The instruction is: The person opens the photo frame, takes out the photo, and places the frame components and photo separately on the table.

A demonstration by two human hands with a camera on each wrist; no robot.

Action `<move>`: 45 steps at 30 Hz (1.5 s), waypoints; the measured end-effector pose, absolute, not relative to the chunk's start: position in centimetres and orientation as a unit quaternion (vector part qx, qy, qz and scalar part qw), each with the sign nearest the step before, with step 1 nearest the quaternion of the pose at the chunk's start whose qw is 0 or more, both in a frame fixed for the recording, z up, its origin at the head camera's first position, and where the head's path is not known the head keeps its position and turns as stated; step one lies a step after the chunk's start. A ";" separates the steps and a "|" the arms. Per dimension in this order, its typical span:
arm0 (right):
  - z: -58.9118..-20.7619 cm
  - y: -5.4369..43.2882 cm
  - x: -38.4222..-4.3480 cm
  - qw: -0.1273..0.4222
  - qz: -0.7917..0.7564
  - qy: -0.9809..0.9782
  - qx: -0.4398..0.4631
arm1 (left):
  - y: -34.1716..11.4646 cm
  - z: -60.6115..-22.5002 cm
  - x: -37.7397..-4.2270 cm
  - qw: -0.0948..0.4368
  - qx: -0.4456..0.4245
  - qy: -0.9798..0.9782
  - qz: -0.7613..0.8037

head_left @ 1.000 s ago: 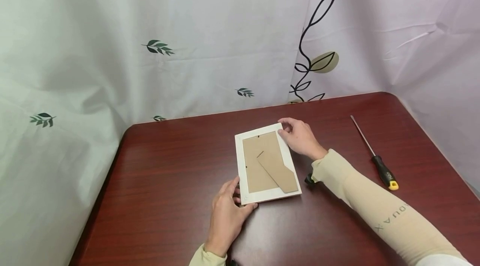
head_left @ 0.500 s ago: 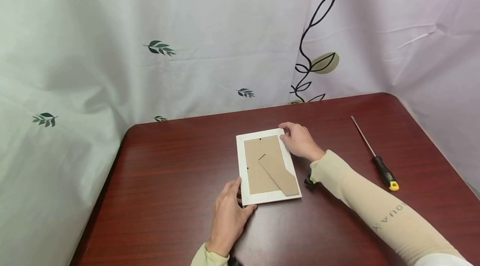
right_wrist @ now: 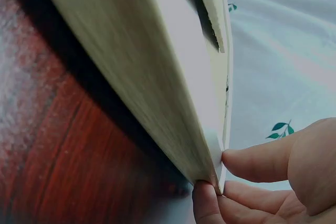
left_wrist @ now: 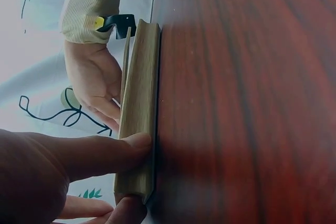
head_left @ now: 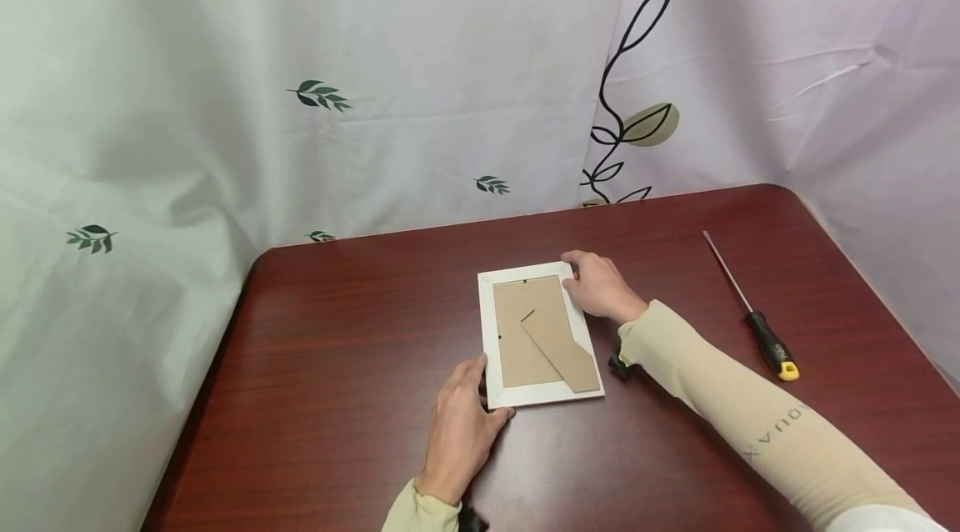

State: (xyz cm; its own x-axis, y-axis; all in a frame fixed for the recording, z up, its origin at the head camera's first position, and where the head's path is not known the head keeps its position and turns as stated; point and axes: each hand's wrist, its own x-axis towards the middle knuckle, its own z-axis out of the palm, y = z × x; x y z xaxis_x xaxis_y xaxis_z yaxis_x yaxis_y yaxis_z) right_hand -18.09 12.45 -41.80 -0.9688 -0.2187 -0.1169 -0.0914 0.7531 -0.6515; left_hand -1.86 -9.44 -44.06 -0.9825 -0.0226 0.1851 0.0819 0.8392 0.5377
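Observation:
A white picture frame [head_left: 540, 393] lies back side up, close over the table. Its tan backing board [head_left: 513, 357] carries an easel stand [head_left: 566, 357] folded almost flat. My left hand [head_left: 459, 430] grips the near left corner, thumb along the near edge and fingers at the left side. At the far right corner my right hand [head_left: 600, 286] pinches the frame between thumb and fingers. In the left wrist view the thumb presses the wooden edge [left_wrist: 137, 93] of the frame. The right wrist view shows thumb and fingertips meeting at the other corner [right_wrist: 212, 174]. The frame's front is hidden.
A screwdriver [head_left: 765, 340] with a black and yellow handle lies on the right of the dark red table [head_left: 337, 399], beyond the right forearm. A pale curtain [head_left: 405, 98] with leaf prints hangs behind and on both sides.
The frame's far edge has come down and nearer, and the frame has turned slightly clockwise and shifted a little right. Both hands keep their grip at the same corners.

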 end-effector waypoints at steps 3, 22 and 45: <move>-41.9 12.5 -18.2 0.096 -0.338 0.932 -0.084 | -9.4 -44.0 -1.9 0.092 -0.017 -0.955 -0.283; -41.2 14.0 -16.8 0.062 -0.350 0.929 -0.106 | -12.4 -42.0 -3.8 0.029 -0.033 -0.938 -0.343; -41.2 25.1 -9.3 0.027 -0.186 0.977 -0.102 | -14.7 -41.4 -12.6 -0.145 -0.248 -0.925 -0.248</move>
